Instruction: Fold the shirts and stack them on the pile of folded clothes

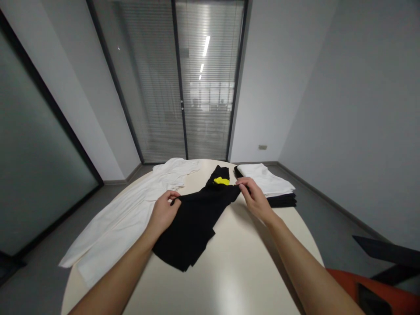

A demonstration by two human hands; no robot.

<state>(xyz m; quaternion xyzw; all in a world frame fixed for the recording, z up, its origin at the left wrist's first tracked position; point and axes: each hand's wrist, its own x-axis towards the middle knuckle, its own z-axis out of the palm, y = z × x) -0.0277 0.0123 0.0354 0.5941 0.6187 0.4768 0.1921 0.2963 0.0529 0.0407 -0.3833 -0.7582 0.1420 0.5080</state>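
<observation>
A black garment (193, 218) with loose lower edges is stretched between my hands above the table; its exact kind I cannot make out. My left hand (165, 211) pinches its upper left edge between thumb and fingers. At the opposite corner, my right hand (255, 199) has its fingers closed on the cloth. A bright yellow patch (222, 180) shows just behind the garment's upper edge, with more black cloth (219, 173) around it. Whether that cloth belongs to the same garment is unclear.
White garments (131, 210) lie spread along the left of the round pale table (229, 267). On the right, folded white cloth (267, 177) sits on folded black cloth (282, 201). An orange-and-black chair (348, 284) stands at the lower right. Behind is a glass door (206, 122).
</observation>
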